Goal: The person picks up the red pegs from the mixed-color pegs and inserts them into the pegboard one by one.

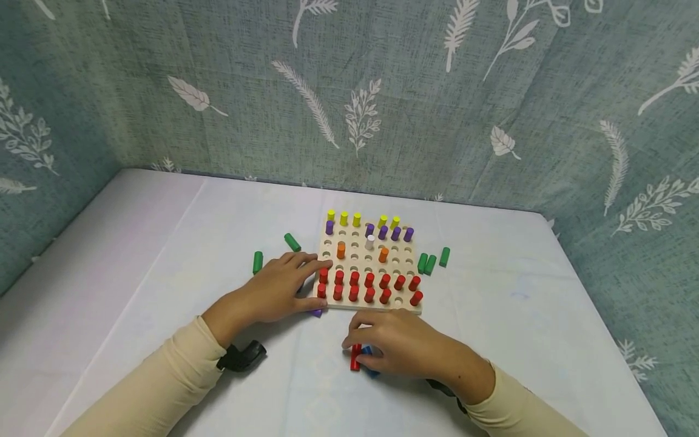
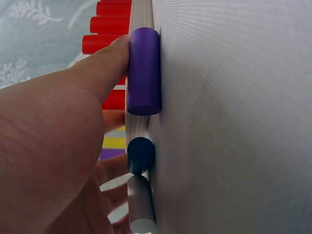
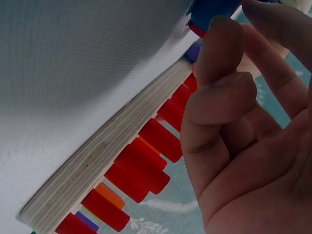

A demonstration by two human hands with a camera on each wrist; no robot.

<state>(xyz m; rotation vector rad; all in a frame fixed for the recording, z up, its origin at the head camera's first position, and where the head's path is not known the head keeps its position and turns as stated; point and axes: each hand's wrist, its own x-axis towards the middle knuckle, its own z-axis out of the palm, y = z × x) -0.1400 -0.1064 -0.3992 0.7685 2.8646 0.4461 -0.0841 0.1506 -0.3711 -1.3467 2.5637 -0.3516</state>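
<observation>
A wooden pegboard (image 1: 406, 307) lies on the table with two rows of red pegs (image 1: 354, 294) along its near side; one hole in the nearest row has no peg. My left hand (image 1: 278, 288) rests against the board's left edge, thumb at the near corner and fingers spread. By that thumb lies a purple peg (image 2: 144, 73). A blue peg (image 2: 141, 152) and a whitish peg (image 2: 141, 202) lie under the left fingers. In front of the board my right hand (image 1: 404, 343) pinches a loose red peg (image 1: 355, 362) between thumb and finger. Right beside it is a blue peg (image 3: 214, 15).
Green pegs (image 1: 292, 242) lie left of the board, and several more green pegs (image 1: 431, 264) lie to its right. Yellow pegs (image 1: 344, 218), purple pegs (image 1: 383, 232), orange pegs (image 1: 384, 255) and one white peg (image 1: 370, 242) stand in the board. A patterned cloth (image 1: 415, 121) hangs behind.
</observation>
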